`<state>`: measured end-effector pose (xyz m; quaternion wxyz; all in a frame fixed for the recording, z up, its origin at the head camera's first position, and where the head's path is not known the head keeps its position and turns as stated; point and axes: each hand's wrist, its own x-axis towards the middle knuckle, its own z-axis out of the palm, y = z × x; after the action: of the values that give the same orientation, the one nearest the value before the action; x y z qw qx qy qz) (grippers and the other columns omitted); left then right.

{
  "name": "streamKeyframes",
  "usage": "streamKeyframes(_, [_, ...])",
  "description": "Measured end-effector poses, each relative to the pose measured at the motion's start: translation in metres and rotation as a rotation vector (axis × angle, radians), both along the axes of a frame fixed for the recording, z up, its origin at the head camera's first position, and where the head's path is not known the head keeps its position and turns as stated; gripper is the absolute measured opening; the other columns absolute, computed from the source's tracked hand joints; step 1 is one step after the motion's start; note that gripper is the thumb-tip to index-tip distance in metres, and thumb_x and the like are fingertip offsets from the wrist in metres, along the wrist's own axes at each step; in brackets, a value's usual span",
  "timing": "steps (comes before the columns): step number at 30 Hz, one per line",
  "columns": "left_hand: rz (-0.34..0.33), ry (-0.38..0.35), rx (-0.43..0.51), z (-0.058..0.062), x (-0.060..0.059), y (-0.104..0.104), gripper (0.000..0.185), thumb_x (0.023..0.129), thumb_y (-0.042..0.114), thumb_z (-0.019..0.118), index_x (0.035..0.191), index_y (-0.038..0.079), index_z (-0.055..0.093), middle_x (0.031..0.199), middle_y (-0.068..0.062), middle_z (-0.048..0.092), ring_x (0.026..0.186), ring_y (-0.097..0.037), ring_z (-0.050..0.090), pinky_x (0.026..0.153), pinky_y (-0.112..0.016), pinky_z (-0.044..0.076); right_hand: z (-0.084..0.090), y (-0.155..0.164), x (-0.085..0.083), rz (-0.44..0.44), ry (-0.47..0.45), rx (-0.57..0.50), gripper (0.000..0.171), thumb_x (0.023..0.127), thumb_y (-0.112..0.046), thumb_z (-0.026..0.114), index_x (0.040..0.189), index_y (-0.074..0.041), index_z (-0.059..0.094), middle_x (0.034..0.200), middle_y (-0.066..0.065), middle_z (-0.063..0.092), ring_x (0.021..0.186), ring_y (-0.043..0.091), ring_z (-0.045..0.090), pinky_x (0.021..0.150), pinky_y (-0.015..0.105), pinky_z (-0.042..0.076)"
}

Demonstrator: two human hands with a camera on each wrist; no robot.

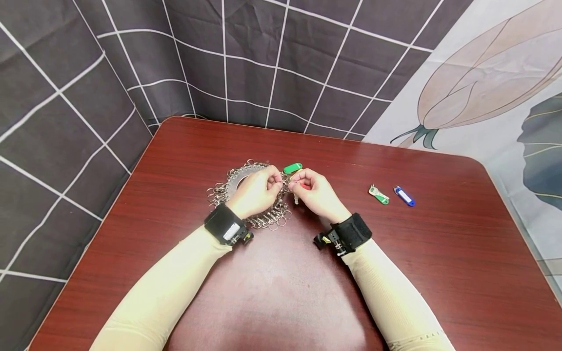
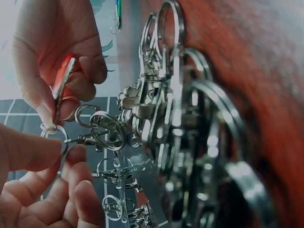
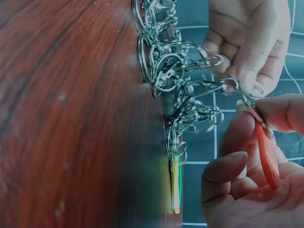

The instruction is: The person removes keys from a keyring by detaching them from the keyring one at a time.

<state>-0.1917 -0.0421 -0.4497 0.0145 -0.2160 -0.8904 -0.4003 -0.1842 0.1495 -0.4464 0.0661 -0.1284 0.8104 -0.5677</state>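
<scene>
A round clear holder (image 1: 232, 185), edged with many metal clasps and split rings (image 1: 265, 223), lies under and around my left hand (image 1: 256, 192). Thumb and fingers of that hand pinch a split ring (image 2: 67, 138) at the holder's right edge. Close beside it, my right hand (image 1: 320, 195) pinches a key (image 2: 64, 88) together with a red key tag (image 3: 268, 156). The key's head end meets the pinched ring between the two hands. Fingers partly hide the ring and the tag.
A green key tag (image 1: 292, 168) lies just beyond the hands, and a yellow tag (image 3: 176, 190) is beside it. Farther right on the red-brown table (image 1: 439, 253) lie a key with a green tag (image 1: 379, 196) and a blue key tag (image 1: 404, 196). Dark grid-patterned cloth (image 1: 246, 78) hangs behind.
</scene>
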Motion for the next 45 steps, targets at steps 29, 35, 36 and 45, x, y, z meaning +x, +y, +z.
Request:
streamKeyframes(29, [-0.076, -0.064, -0.002, 0.002, 0.002, 0.003, 0.005, 0.092, 0.013, 0.065, 0.096, 0.011, 0.064, 0.079, 0.001, 0.061, 0.073, -0.013, 0.058, 0.066, -0.029, 0.048, 0.025, -0.007, 0.012, -0.022, -0.019, -0.019, 0.015, 0.088, 0.002, 0.059, 0.102, 0.008, 0.059, 0.087, 0.033, 0.061, 0.066, 0.022, 0.056, 0.056, 0.02, 0.042])
streamKeyframes(35, [-0.069, -0.065, -0.026, 0.001, 0.001, 0.003, 0.005, 0.091, 0.012, 0.064, 0.096, 0.009, 0.065, 0.079, 0.002, 0.062, 0.075, -0.012, 0.058, 0.069, -0.027, 0.048, 0.026, -0.008, 0.012, -0.047, 0.019, 0.003, 0.014, 0.088, 0.002, 0.06, 0.1, 0.008, 0.059, 0.079, 0.024, 0.062, 0.065, 0.023, 0.055, 0.055, 0.019, 0.041])
streamKeyframes(36, [-0.07, -0.068, -0.032, 0.001, 0.001, 0.003, 0.005, 0.091, 0.012, 0.064, 0.095, 0.009, 0.065, 0.079, 0.002, 0.061, 0.074, -0.012, 0.058, 0.068, -0.027, 0.048, 0.027, -0.008, 0.013, -0.049, 0.018, 0.002, 0.014, 0.088, 0.002, 0.06, 0.101, 0.009, 0.059, 0.079, 0.023, 0.062, 0.067, 0.028, 0.056, 0.055, 0.02, 0.041])
streamKeyframes(45, [-0.04, -0.033, -0.043, 0.001, 0.001, 0.001, 0.004, 0.092, 0.015, 0.062, 0.094, 0.012, 0.06, 0.079, 0.003, 0.06, 0.073, -0.012, 0.057, 0.066, -0.028, 0.048, 0.026, -0.008, 0.012, -0.064, 0.017, -0.014, 0.016, 0.089, 0.002, 0.061, 0.102, 0.01, 0.059, 0.082, 0.023, 0.062, 0.067, 0.022, 0.057, 0.056, 0.019, 0.042])
